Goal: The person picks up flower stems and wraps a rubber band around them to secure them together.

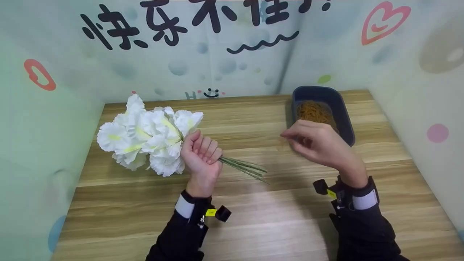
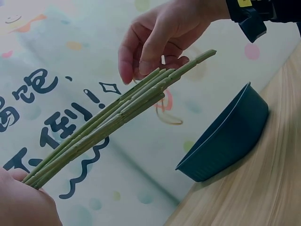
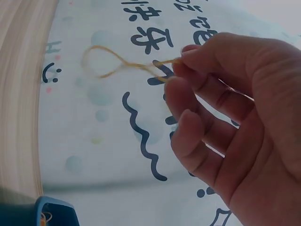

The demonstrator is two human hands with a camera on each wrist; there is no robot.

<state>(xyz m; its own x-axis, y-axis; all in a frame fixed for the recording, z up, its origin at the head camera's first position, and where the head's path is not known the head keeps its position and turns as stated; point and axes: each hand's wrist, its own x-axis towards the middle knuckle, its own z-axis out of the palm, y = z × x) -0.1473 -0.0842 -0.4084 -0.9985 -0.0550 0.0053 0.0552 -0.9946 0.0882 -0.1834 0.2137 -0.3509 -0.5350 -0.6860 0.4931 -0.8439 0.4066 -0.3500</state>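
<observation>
My left hand grips a bunch of white artificial flowers by the stems, just below the blooms. The green stems stick out past the hand, their cut ends pointing right in the head view. My right hand is in front of the bin, and its thumb and fingertips pinch a thin tan rubber band. In the right wrist view the band hangs out twisted into a loop. Seen from the left wrist, the right fingers are right behind the stem ends.
A dark blue plastic bin stands at the back right of the wooden table, with a heap of brown rubber bands inside. Printed fabric walls enclose the table at the back and both sides.
</observation>
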